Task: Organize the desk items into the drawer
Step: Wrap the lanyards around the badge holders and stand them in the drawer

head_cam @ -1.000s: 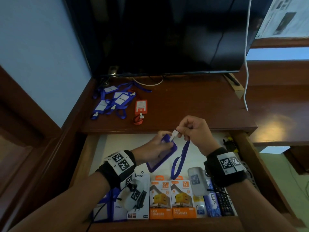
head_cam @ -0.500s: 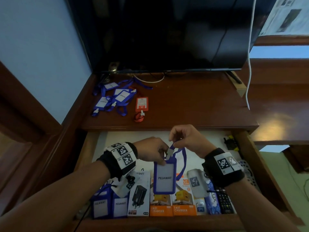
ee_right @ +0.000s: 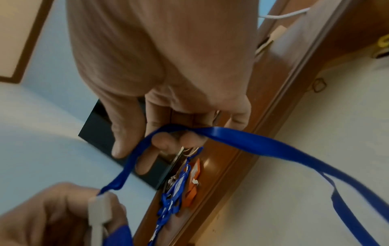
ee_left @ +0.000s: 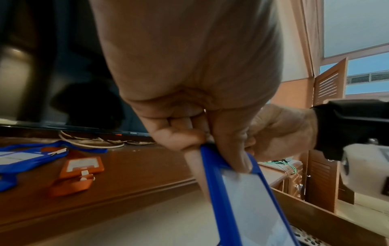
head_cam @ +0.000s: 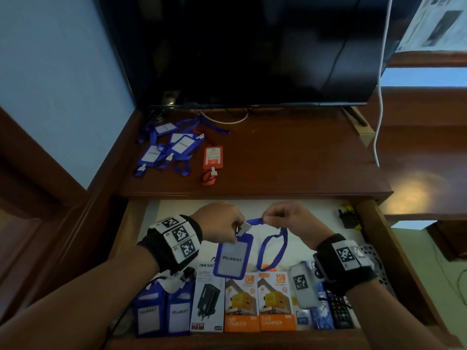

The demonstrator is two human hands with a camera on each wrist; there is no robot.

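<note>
Drawer (head_cam: 374, 223) is standing open beneath the desk (head_cam: 278, 160), boxes lining its front. Above it, the left hand (head_cam: 217, 223) is pinching the blue badge holder (head_cam: 232, 258) at its top, while the right hand (head_cam: 288, 218) is pinching its lanyard (head_cam: 274, 251).

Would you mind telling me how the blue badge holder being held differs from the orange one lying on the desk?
The blue badge holder hangs upright over the open drawer, gripped at its top by the left hand; the orange badge holder lies flat on the desk, untouched. The blue one's lanyard is drawn out by the right hand; the orange one's is bunched beside it. Both have white clips.
</note>
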